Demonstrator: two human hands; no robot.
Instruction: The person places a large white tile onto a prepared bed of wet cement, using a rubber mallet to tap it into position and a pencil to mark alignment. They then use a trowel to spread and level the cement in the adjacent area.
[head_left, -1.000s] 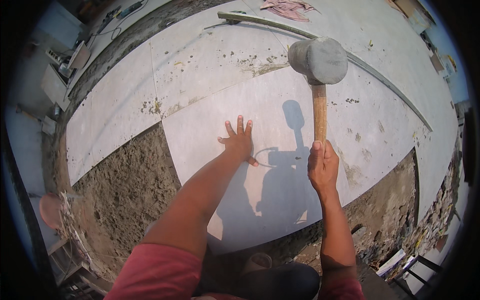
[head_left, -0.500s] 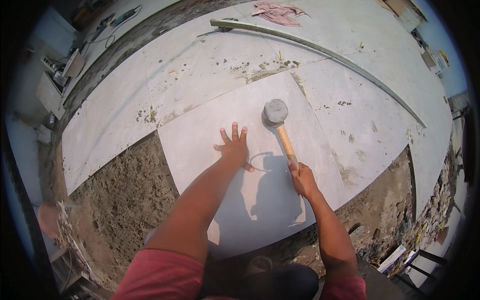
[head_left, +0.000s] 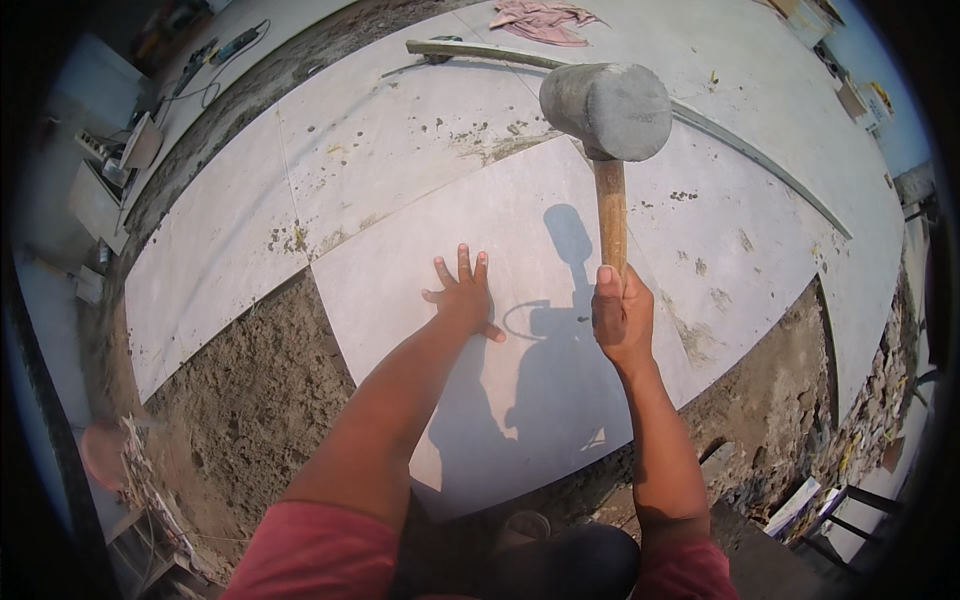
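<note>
A large pale floor tile [head_left: 400,270] lies in front of me, its far edge against neighbouring tiles. My left hand [head_left: 465,300] rests flat on it with the fingers spread. My right hand [head_left: 622,310] is wrapped round the wooden handle of a rubber mallet [head_left: 612,110]. The mallet's grey head is raised well above the tile, and its shadow falls on the tile between my hands.
Rough mortar [head_left: 250,390] lies exposed left of the tile, with more bare ground [head_left: 765,370] on the right. A long metal straightedge [head_left: 760,165] crosses the far tiles. Beyond it is a crumpled pink cloth [head_left: 540,22]. Power tools [head_left: 235,45] with cords lie far left.
My right hand has lifted the mallet off the tile, up toward me, so its head now hangs high over the surface. My left hand has stayed in place on the tile.
</note>
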